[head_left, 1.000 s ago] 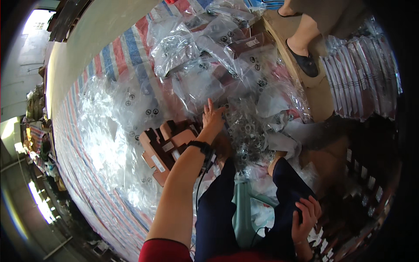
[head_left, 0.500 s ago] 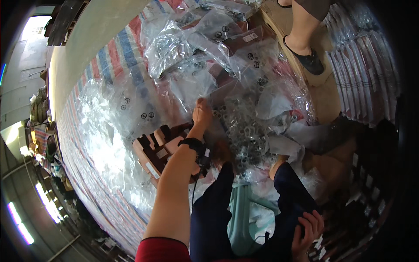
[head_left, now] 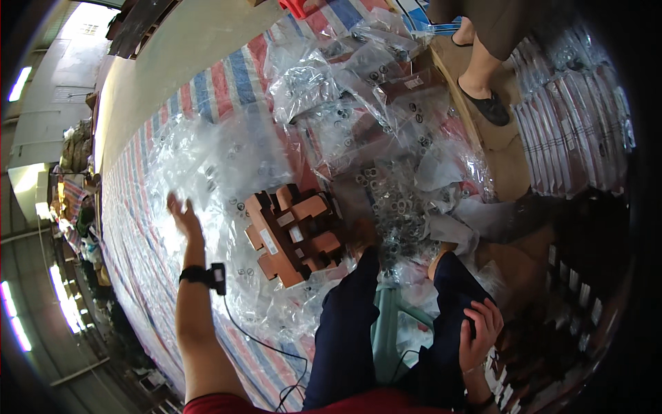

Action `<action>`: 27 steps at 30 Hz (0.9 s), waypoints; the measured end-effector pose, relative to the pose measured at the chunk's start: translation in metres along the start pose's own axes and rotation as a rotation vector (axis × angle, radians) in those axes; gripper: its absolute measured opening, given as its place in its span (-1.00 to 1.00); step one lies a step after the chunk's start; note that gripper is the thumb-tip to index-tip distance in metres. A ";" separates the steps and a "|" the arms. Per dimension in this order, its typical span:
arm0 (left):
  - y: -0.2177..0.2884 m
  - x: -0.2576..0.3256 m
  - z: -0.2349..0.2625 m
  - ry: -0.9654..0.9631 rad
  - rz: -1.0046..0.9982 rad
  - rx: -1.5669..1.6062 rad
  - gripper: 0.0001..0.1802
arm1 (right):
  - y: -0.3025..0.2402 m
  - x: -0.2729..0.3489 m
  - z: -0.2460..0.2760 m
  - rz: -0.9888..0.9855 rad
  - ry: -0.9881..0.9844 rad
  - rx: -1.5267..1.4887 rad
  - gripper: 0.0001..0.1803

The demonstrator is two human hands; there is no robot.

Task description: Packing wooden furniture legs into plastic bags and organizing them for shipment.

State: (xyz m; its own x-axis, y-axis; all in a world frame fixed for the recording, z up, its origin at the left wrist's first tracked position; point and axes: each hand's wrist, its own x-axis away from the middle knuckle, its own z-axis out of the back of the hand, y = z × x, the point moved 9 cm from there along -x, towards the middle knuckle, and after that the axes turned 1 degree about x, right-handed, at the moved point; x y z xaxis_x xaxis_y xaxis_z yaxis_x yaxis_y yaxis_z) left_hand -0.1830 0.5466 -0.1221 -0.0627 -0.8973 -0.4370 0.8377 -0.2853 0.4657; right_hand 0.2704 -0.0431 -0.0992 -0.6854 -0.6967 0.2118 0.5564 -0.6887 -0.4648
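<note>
My left hand (head_left: 183, 215) reaches out over a spread of transparent plastic bags (head_left: 231, 155) on the left, its fingers apart. No held object shows in it; whether the fingertips touch the film is hard to tell. A black strap with a small device and cable sits on that wrist. Right of this hand lies a stack of reddish-brown boxes or blocks (head_left: 293, 231) with white labels. My right hand (head_left: 483, 334) rests on my right leg with its fingers stretched out, holding nothing. Between my feet and beyond lies a heap of grey metal rings (head_left: 396, 203) among plastic.
A striped tarp (head_left: 221, 79) covers the floor. Filled plastic bags (head_left: 358, 90) lie at the far middle. Another person's foot (head_left: 486, 100) stands on cardboard (head_left: 507, 155) at the far right, beside a row of wrapped packs (head_left: 572, 127). A green stool (head_left: 388, 324) is beneath me.
My left hand has moved left, from beyond the brown stack to above the plastic bags. The stack now shows more fully. The view has shifted; my right hand stays on my leg.
</note>
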 end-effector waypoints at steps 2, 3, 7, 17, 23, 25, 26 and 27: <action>-0.062 0.010 0.063 0.053 0.105 -0.185 -0.46 | -0.002 0.001 -0.002 0.007 0.009 0.000 -0.82; -0.082 0.026 0.078 0.041 0.209 -0.296 -0.43 | -0.002 0.002 -0.003 0.010 0.010 0.008 -0.83; -0.170 0.077 0.138 -0.164 0.625 -0.610 -0.10 | -0.010 0.003 -0.005 0.049 0.029 0.010 -0.82; 0.138 0.102 -0.138 -0.693 -0.147 0.067 0.03 | -0.007 -0.001 -0.007 0.004 -0.011 0.054 -0.81; 0.236 0.201 -0.324 -1.183 -0.029 0.126 0.26 | 0.003 -0.003 -0.004 -0.069 -0.068 0.068 -0.80; 0.202 0.224 -0.369 -1.119 0.293 0.028 0.39 | 0.006 -0.005 -0.001 -0.090 -0.089 0.064 -0.81; 0.190 0.235 -0.390 -1.136 0.292 0.028 0.39 | 0.007 -0.006 0.000 -0.105 -0.094 0.069 -0.81; 0.161 0.236 -0.400 -1.025 0.455 -0.024 0.40 | 0.007 -0.007 0.000 -0.123 -0.098 0.084 -0.82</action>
State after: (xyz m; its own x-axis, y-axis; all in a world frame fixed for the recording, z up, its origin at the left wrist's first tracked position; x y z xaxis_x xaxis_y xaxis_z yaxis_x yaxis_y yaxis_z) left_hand 0.1541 0.4234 -0.4584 -0.1559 -0.7730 0.6150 0.9060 0.1361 0.4007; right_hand 0.2793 -0.0435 -0.1036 -0.7040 -0.6194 0.3475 0.5113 -0.7816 -0.3573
